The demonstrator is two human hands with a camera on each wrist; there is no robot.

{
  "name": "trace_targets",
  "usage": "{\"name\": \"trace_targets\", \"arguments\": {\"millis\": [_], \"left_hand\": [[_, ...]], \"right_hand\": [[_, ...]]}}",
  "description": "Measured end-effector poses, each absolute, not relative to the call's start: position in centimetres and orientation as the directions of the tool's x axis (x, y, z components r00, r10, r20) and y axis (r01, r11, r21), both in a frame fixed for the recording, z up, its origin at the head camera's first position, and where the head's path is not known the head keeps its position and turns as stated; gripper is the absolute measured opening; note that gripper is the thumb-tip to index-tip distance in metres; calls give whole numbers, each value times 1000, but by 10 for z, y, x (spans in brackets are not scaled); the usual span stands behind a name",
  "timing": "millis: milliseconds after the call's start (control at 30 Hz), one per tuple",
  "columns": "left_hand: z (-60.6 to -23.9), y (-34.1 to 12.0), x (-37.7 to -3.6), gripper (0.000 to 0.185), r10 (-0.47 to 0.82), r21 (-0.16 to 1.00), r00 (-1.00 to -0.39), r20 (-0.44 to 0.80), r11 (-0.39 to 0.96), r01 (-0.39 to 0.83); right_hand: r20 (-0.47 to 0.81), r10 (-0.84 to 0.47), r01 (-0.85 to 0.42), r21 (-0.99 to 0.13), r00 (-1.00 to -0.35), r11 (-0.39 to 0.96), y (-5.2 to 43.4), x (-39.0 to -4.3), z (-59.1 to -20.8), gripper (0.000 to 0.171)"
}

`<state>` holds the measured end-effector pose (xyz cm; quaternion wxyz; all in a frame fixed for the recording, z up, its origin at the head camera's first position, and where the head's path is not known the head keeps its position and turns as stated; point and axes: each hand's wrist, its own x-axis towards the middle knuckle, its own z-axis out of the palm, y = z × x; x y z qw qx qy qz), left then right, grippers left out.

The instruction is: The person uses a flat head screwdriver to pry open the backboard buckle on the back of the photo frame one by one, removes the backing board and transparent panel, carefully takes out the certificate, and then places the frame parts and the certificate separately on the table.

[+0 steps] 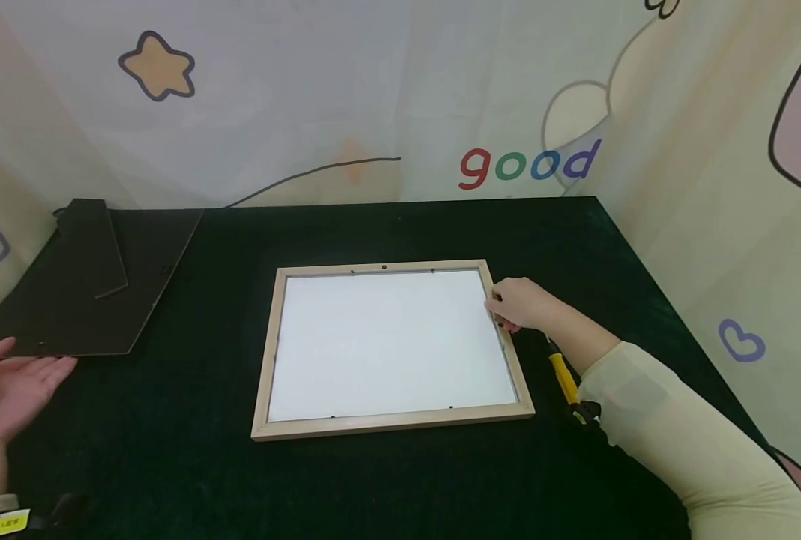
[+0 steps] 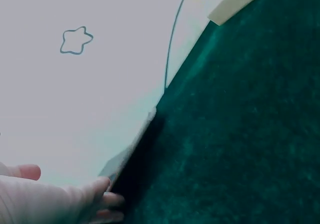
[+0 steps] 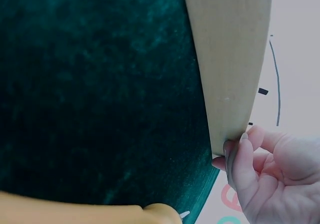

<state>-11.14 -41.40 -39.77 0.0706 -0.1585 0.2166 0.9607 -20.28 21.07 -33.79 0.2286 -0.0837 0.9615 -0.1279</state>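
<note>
- Fingers of the right hand [image 1: 518, 304] curl round the right rail of the wooden frame [image 1: 390, 424], near its far right corner; the right wrist view shows the fingertips [image 3: 235, 156] tucked under the rail's edge, so this grip is closed on the frame.
- Frame lies face down and flat on the dark green surface [image 1: 400, 480], its white inner panel [image 1: 387, 341] exposed and small black tabs dotted along the inner edge.
- Left hand [image 1: 5, 386] rests well to the left of the frame, palm up, fingers straight and relaxed, holding nothing; it sits just at the near corner of the black backing board [image 1: 97, 289].
- Backing board lies flat, left of the frame and apart from it, with its stand flap on top.
- Yellow-handled tool [image 1: 565, 379] lies just right of the frame, partly under the right forearm.
- Judging by the bare panel and the board set aside, the step in hand looks like handling the opened frame by its right rail, perhaps lifting or shifting it.
- Next move likely calls for a firm pinch on the rail and a level, slow lift so the loose panel does not slide out; the free hand could steady the frame's left rail.
</note>
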Motion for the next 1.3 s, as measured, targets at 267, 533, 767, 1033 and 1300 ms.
{"name": "trace_targets", "arguments": {"millis": [267,533,767,1033,1300], "left_hand": [[-390,-415,-111,79,3,430,-925,-381,-885,-180],[-400,-424,-118,82,-48,463,-924,-379,-875,-144],[-411,-431,-122,79,-67,447,-920,-386,-886,-123],[-418,-439,-124,78,-96,446,-927,-362,-891,-82],[-412,-423,-126,70,-88,606,-973,-212,-793,-60]], "right_hand": [[-416,-220,-101,-290,-882,952,210,-204,-337,21],[-426,-216,-90,-295,-879,951,211,-205,-338,21],[-423,-195,-68,-297,-885,952,211,-205,-337,21],[-394,-179,-41,-333,-901,942,214,-200,-334,32],[-251,-272,-170,-364,-929,916,224,-184,-329,50]]}}
